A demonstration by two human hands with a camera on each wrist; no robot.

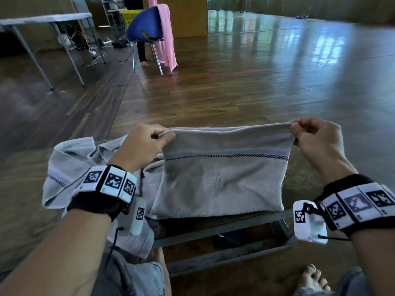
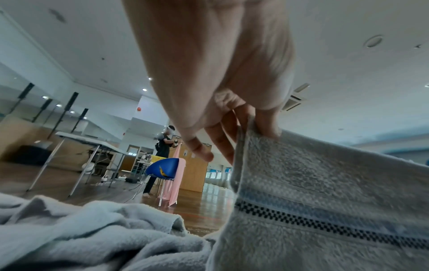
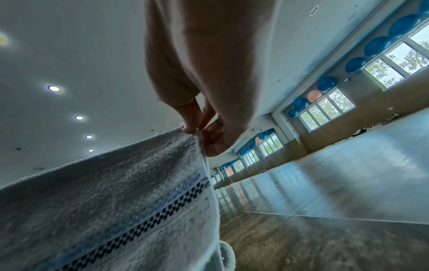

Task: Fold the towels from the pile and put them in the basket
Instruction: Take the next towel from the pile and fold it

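Note:
A grey towel [image 1: 224, 178] with a black checked stripe hangs doubled over, stretched between both hands above a low table. My left hand [image 1: 147, 142] pinches its upper left corner between thumb and fingers; the left wrist view shows the thumb on the towel [image 2: 325, 192] edge. My right hand [image 1: 314, 135] pinches the upper right corner, seen close on the towel [image 3: 116, 192] in the right wrist view. The pile of crumpled grey towels [image 1: 70, 165] lies under and left of my left forearm, and shows as the pile [image 2: 81, 234] in the left wrist view. No basket shows near the hands.
A low dark table [image 1: 218, 229] carries the towels; my knees and a bare foot [image 1: 310, 278] are below it. Far back stand a blue chair [image 1: 145, 26] with a pink cloth [image 1: 164, 33], a yellow crate [image 1: 129, 17], a folding table [image 1: 47, 20] and a person [image 2: 163, 146]. Wooden floor spreads ahead.

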